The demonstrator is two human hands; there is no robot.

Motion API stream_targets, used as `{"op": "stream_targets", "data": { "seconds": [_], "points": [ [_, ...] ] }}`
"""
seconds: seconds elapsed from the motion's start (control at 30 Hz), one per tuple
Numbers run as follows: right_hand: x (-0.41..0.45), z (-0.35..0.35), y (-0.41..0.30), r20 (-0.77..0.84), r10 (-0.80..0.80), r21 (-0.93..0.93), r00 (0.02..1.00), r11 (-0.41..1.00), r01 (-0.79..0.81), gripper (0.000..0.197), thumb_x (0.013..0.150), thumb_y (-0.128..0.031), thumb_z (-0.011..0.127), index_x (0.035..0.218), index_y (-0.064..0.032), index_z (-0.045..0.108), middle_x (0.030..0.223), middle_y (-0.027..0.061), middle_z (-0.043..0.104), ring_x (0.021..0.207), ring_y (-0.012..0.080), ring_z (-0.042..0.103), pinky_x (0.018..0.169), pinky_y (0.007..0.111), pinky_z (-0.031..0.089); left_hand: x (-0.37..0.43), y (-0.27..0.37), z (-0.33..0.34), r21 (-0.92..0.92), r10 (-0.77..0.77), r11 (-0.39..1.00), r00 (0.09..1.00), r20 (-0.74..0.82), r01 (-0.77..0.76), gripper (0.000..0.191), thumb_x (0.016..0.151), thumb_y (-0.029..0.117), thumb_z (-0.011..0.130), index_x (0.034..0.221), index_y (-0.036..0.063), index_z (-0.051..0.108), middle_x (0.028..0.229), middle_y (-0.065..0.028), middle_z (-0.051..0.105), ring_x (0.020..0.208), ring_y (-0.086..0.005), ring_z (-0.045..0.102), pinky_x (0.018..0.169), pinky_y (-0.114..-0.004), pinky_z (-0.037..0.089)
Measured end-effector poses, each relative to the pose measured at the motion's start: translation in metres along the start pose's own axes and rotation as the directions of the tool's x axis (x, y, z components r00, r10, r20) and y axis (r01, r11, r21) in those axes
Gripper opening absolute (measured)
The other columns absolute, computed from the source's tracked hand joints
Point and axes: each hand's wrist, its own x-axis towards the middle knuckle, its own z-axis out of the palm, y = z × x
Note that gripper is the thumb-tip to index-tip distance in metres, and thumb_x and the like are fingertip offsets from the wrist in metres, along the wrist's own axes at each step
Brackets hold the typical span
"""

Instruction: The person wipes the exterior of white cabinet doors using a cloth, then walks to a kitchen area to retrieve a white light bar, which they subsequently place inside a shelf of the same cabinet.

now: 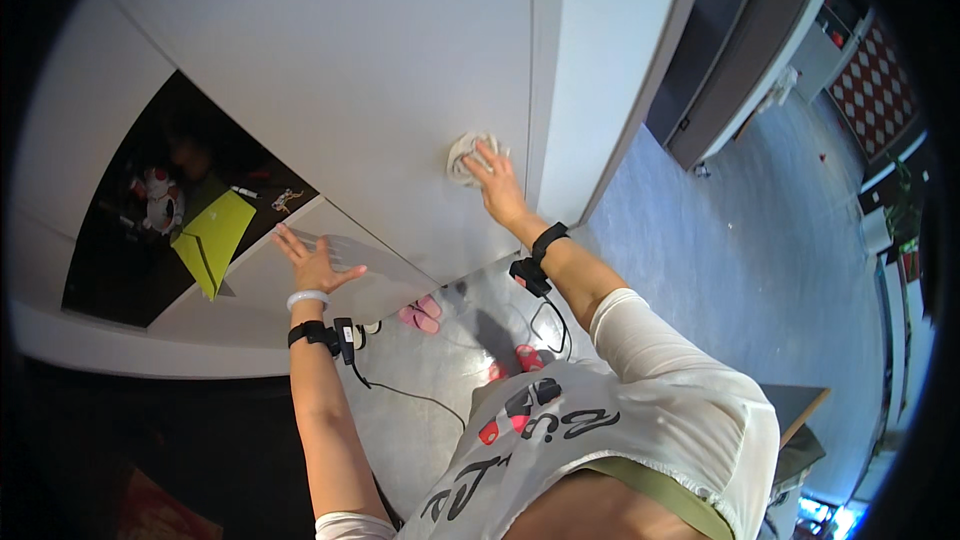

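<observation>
A crumpled off-white cloth [463, 159] lies pressed against the white cabinet door [360, 90], under the fingers of my right hand [499, 184]. My left hand [311, 262] holds nothing, its fingers spread at the front edge of a dark open niche [112, 270] in the cabinet. Whether its fingertips touch that edge I cannot tell. Just left of them, a yellow-green folded sheet [217, 232] sticks out over the niche's edge. Behind it stand a cat-shaped figurine [161, 199], a white pen [245, 192] and a small trinket [285, 199].
Pink slippers [421, 315] sit on the grey floor [720, 270] below the cabinet. Black devices are strapped to both wrists, and a cable [420, 394] hangs from the left one. Right of the cabinet is a doorway with a brown door frame [739, 75]. A red-and-white patterned panel [874, 86] stands farther off.
</observation>
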Motion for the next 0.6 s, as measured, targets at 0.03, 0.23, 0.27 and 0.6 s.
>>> {"op": "stream_targets", "data": {
  "seconds": [0.03,0.23,0.27,0.6],
  "points": [
    [-0.019,0.007,0.004,0.048,0.042,0.019,0.998,0.999,-0.043,0.068,0.076,0.009,0.062,0.138,-0.0207,0.064,0.155,0.0111,0.047,0.139,0.0416,0.042,0.117,0.047,0.036,0.004,0.0,-0.003,0.017,0.021,1.0,1.0,-0.007,-0.021,0.126,0.052,0.086,0.079,0.142,0.0003,0.057,0.157,-0.0463,-0.02,0.146,-0.062,-0.024,0.121,-0.066,0.009],
    [-0.145,-0.025,0.043,0.571,0.665,0.403,0.481,0.283,-0.87,0.049,0.085,0.003,0.058,0.133,-0.0059,0.065,0.122,0.0121,0.068,0.108,0.0245,0.064,0.097,0.037,0.049,-0.026,0.007,0.025,-0.234,-0.026,0.972,0.98,-0.199,-0.022,0.1,0.074,0.06,0.084,0.148,0.0018,0.05,0.163,-0.0407,-0.006,0.153,-0.0545,-0.006,0.122,-0.061,0.013],
    [-0.173,-0.039,0.051,0.644,0.676,0.422,0.358,0.076,-0.903,0.044,0.088,0.0,0.058,0.131,-0.0062,0.065,0.116,0.0108,0.069,0.1,0.0233,0.064,0.089,0.036,0.05,-0.043,0.012,0.028,-0.309,-0.078,0.951,0.97,-0.231,0.003,0.094,0.078,0.053,0.083,0.149,0.0021,0.048,0.164,-0.0395,-0.002,0.154,-0.0523,-0.002,0.123,-0.06,0.014],
    [-0.496,-0.319,0.026,0.08,0.783,0.549,-0.617,-0.552,-0.628,0.03,0.094,-0.022,0.064,0.12,-0.0082,0.068,0.093,0.004,0.069,0.077,0.0193,0.064,0.067,0.037,0.055,-0.155,0.062,0.254,-0.372,0.037,0.089,0.37,0.928,0.924,0.089,0.089,0.06,0.071,0.154,0.0069,0.04,0.157,-0.0209,0.035,0.135,-0.0358,0.04,0.108,-0.053,0.036]
  ]
}}
